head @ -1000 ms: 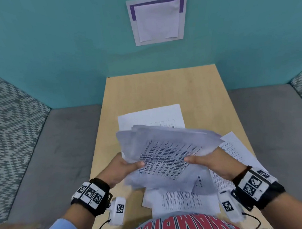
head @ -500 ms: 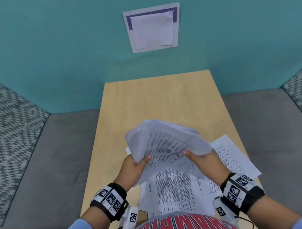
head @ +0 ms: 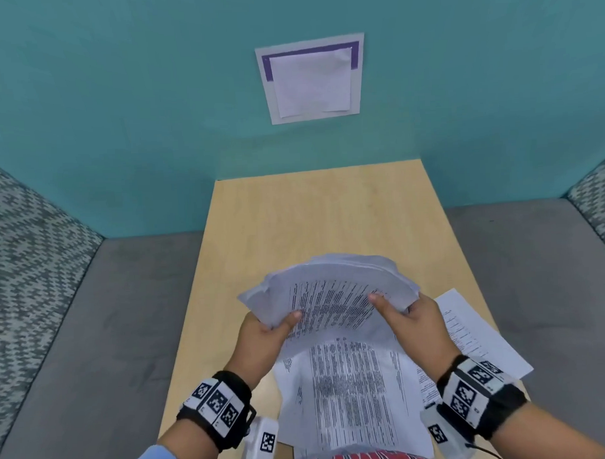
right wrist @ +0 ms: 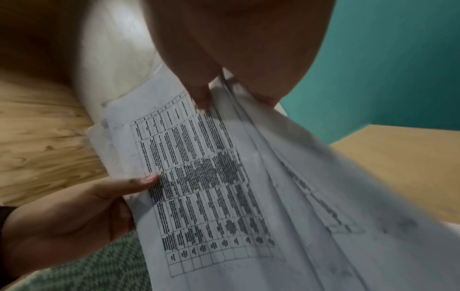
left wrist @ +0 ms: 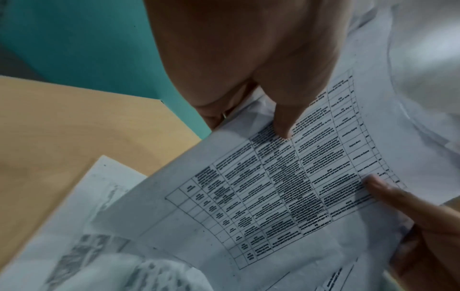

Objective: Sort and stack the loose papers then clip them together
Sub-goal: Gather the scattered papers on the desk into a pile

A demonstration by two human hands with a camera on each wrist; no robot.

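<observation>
Both hands hold a sheaf of printed papers (head: 330,293) above the near half of the wooden table (head: 314,215). My left hand (head: 263,337) grips its left edge, thumb on top. My right hand (head: 410,318) grips the right edge, thumb on the printed table. The sheaf bows upward and its edges are uneven. The top sheet (left wrist: 286,187) shows a dense printed grid, also seen in the right wrist view as the top sheet (right wrist: 199,177). More loose sheets (head: 351,392) lie on the table under the hands. No clip is in view.
One loose sheet (head: 476,333) lies at the table's right edge, partly overhanging. A teal wall with a framed notice (head: 311,79) stands behind the table. Grey floor (head: 109,322) and patterned panels flank it. Bare wood shows on the table's far half.
The sheaf has been drawn together and tilted more upright, its sides squeezed inward. The sheet that lay behind it on the table is no longer seen there. Both hands moved closer together.
</observation>
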